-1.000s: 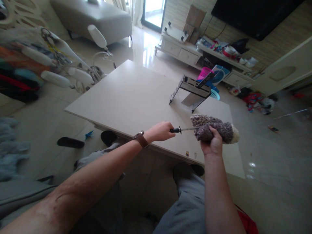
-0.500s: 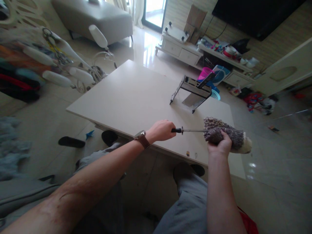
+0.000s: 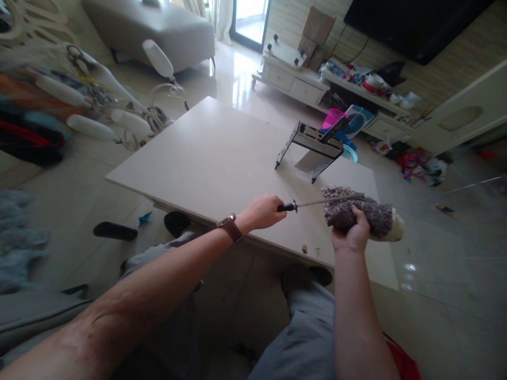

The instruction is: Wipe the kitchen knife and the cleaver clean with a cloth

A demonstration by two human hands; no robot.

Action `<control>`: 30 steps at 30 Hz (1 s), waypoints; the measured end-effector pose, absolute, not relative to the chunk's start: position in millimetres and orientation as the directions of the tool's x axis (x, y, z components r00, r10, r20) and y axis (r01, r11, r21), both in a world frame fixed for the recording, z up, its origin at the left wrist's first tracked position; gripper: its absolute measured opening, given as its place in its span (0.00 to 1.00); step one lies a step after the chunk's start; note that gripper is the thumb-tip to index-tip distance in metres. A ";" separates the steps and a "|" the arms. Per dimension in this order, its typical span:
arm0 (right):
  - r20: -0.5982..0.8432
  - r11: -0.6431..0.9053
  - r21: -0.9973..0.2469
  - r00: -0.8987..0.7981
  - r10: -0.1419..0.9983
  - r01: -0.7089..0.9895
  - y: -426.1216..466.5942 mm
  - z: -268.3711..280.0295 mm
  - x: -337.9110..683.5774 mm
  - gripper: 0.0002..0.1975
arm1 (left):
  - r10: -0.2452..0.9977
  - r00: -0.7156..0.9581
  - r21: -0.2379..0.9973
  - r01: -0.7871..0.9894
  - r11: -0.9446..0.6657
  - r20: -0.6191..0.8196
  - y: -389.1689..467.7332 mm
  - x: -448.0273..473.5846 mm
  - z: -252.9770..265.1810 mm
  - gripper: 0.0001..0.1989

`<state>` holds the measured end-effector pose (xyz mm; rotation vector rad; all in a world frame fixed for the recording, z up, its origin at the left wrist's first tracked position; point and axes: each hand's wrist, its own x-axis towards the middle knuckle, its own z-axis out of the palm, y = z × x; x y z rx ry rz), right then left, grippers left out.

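Observation:
My left hand (image 3: 263, 211), with a watch on its wrist, is closed around the black handle of a thin metal rod (image 3: 311, 202) that looks like a sharpening steel. The rod points right, and its far part lies over the top of a shaggy grey-brown cloth (image 3: 378, 216) with a cream end. My right hand (image 3: 352, 232) grips this bunched cloth from below, thumb on top. Both hands are above the near right part of the white table (image 3: 190, 153). Behind them stands a metal knife rack (image 3: 319, 140) with a black handle sticking up out of it.
Two small items (image 3: 304, 248) lie near the table's front edge. White lamp arms (image 3: 130, 122) reach in at the left. Beyond the table are a grey bench (image 3: 158, 31), a cluttered TV cabinet (image 3: 293, 84) and a pink basket (image 3: 332, 117). My legs are under the table edge.
The cloth and my right hand have shifted slightly left and up along the rod. The rod, tucked in the cloth before, now lies visible across its top, its tip tilted up.

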<state>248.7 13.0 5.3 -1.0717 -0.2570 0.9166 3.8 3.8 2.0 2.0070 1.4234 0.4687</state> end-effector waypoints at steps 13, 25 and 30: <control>-0.220 -0.006 -0.880 0.397 0.891 -0.475 -7.7 -11.9 170.4 0.18 | 0.925 0.379 0.646 0.710 -0.280 -0.016 -1.8 15.3 -7.4 0.16; -0.181 0.084 -0.878 0.488 0.854 -0.472 -6.1 -4.9 180.9 0.20 | 0.918 0.396 0.601 0.731 -0.324 0.013 -3.0 16.7 -4.2 0.15; -0.155 0.153 -0.877 0.569 0.808 -0.456 6.2 -6.6 212.8 0.20 | 0.918 0.397 0.585 0.744 -0.322 0.000 -2.1 12.0 -1.8 0.15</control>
